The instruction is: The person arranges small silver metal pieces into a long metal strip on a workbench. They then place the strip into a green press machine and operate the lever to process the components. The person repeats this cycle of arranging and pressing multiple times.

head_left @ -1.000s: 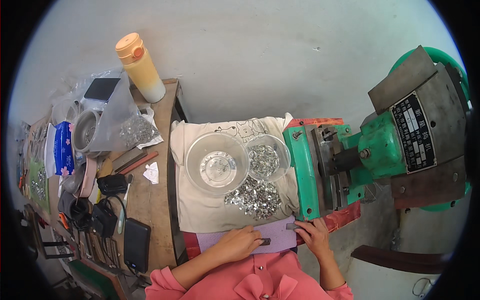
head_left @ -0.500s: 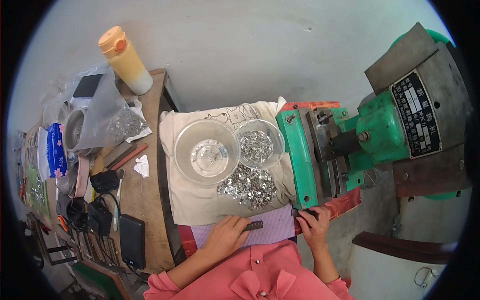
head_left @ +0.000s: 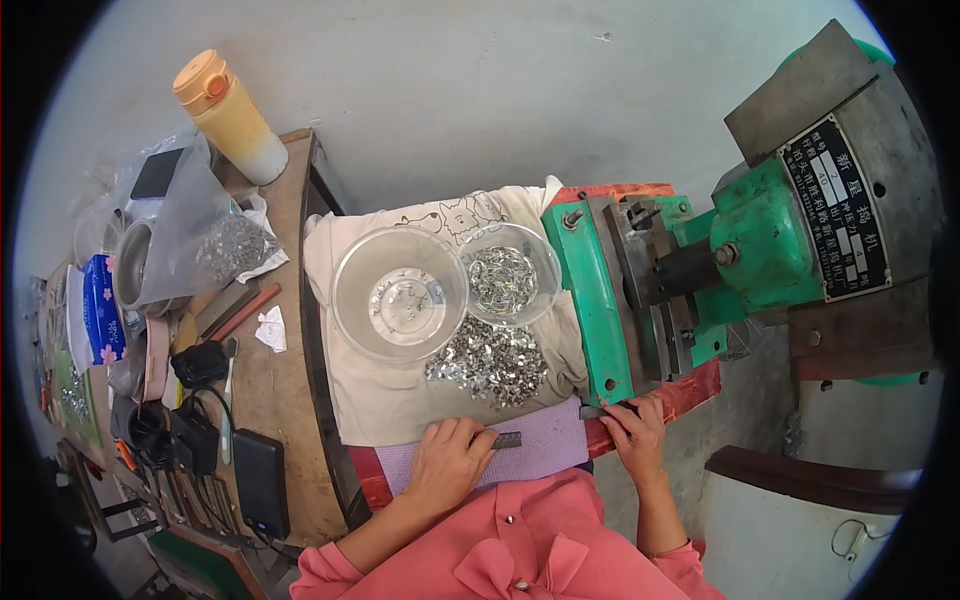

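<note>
My left hand (head_left: 450, 463) rests on the purple cloth (head_left: 545, 440), fingers closed around a short dark strip with a ridged face (head_left: 508, 440). Its free end points right. Beside the green machine base's front corner, my right hand (head_left: 636, 440) pinches a slim dark tool (head_left: 591, 411), whose tip points left; the fingers hide most of it. Beyond my hands lies a pile of small shiny metal pieces (head_left: 490, 362) on a beige cloth. A large clear tub (head_left: 347, 300) with a few pieces and a smaller clear tub (head_left: 548, 285) full of bent metal bits stand behind the pile.
The green press (head_left: 765, 245) fills the right side, its base (head_left: 592, 330) bordering the beige cloth. On the wooden table (head_left: 285, 400) at left are a yellow bottle (head_left: 232, 120), a plastic bag of metal pieces (head_left: 235, 245), a black power bank (head_left: 260, 480), cables and hand tools.
The whole view has shifted a little, as the head moved. Both hands keep their grips, with the right one slightly nearer the machine base's corner.
</note>
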A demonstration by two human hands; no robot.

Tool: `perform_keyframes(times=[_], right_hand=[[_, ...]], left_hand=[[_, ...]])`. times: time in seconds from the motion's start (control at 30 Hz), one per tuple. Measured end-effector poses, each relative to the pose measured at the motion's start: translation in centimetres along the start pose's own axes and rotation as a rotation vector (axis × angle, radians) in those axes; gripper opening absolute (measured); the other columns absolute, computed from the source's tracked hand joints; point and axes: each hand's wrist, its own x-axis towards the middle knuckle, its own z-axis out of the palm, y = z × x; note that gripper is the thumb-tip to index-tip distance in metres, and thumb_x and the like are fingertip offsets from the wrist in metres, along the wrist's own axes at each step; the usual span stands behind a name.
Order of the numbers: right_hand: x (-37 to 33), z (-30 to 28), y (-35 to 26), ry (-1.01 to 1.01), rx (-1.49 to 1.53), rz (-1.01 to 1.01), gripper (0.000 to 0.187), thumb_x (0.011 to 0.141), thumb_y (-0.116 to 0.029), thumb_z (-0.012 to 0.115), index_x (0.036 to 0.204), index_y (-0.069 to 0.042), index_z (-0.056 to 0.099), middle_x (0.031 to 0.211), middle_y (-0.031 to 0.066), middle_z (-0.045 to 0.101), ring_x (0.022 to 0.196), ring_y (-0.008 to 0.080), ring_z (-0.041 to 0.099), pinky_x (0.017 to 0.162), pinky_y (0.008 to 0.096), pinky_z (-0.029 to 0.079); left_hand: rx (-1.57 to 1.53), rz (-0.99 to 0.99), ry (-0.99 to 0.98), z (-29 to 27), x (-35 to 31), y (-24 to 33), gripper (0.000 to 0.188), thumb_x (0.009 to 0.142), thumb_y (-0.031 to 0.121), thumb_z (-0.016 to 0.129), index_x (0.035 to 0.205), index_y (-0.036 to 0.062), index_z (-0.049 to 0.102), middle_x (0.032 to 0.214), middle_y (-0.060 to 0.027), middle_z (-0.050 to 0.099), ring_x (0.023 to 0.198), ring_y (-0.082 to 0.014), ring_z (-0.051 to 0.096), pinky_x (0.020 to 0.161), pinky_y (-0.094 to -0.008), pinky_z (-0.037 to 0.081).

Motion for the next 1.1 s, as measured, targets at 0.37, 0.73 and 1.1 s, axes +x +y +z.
perform_keyframes(times=[0.37, 0.73, 1.1], right_hand=[[1.5, 1.6, -5.9, 0.011, 0.023, -0.293, 0.030, 0.072, -0.008, 0.075, 0.101, -0.015, 0.076, 0.103, 0.0005, 0.067, 0.101, 0.0219, 0.062, 0.085, 0.0382, 0.050], [3.9, 2.9, -7.1, 0.033, -0.300, -0.340, 0.023, 0.073, -0.015, 0.076, 0.096, -0.022, 0.075, 0.099, -0.0087, 0.067, 0.102, 0.0158, 0.057, 0.088, 0.0330, 0.032], [7.6, 2.7, -7.7, 0.039, -0.264, -0.339, 0.019, 0.079, -0.016, 0.069, 0.098, -0.018, 0.069, 0.099, -0.0073, 0.066, 0.102, 0.0125, 0.059, 0.089, 0.0329, 0.030]], left_hand=[[-0.023, -0.061, 0.054, -2.1, 1.2, -1.7, 0.019, 0.076, 0.012, 0.079, 0.091, 0.0087, 0.069, 0.091, -0.0053, 0.060, 0.086, -0.0277, 0.057, 0.075, -0.0395, 0.046], [0.022, -0.041, -0.013, -2.7, 2.0, -2.5, 0.013, 0.079, 0.012, 0.075, 0.088, 0.0085, 0.067, 0.088, -0.0059, 0.058, 0.086, -0.0273, 0.058, 0.076, -0.0386, 0.048], [-0.250, -0.205, 0.122, -3.2, 2.3, -2.9, 0.011, 0.085, 0.007, 0.070, 0.091, 0.0039, 0.063, 0.089, -0.0098, 0.057, 0.080, -0.0316, 0.062, 0.068, -0.0419, 0.050]])
